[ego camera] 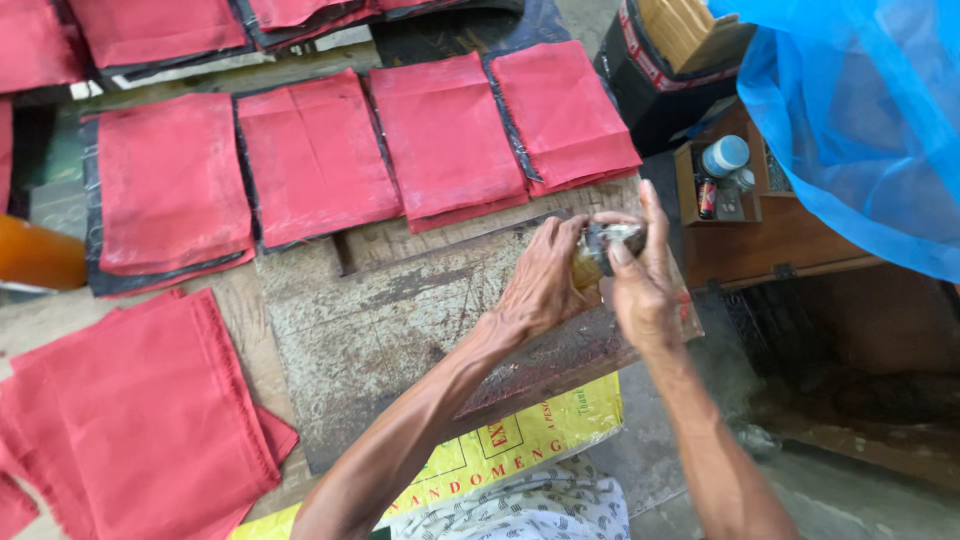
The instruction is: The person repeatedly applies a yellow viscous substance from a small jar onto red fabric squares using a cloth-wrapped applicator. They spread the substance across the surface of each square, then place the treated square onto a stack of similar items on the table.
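Note:
Both of my hands meet over the right end of a worn metal plate (400,330). My left hand (545,280) closes around a small glass bottle (592,262) with yellowish contents. My right hand (640,275) grips the bottle's dark cap end from the right, fingers wrapped over it. The bottle is mostly hidden between the two hands.
Stacks of red cloth pieces (315,155) lie in rows across the back, and a larger red pile (130,420) sits at front left. A yellow printed sack (520,445) lies under the plate. At the right are a wooden box with small containers (725,175) and blue netting (870,110).

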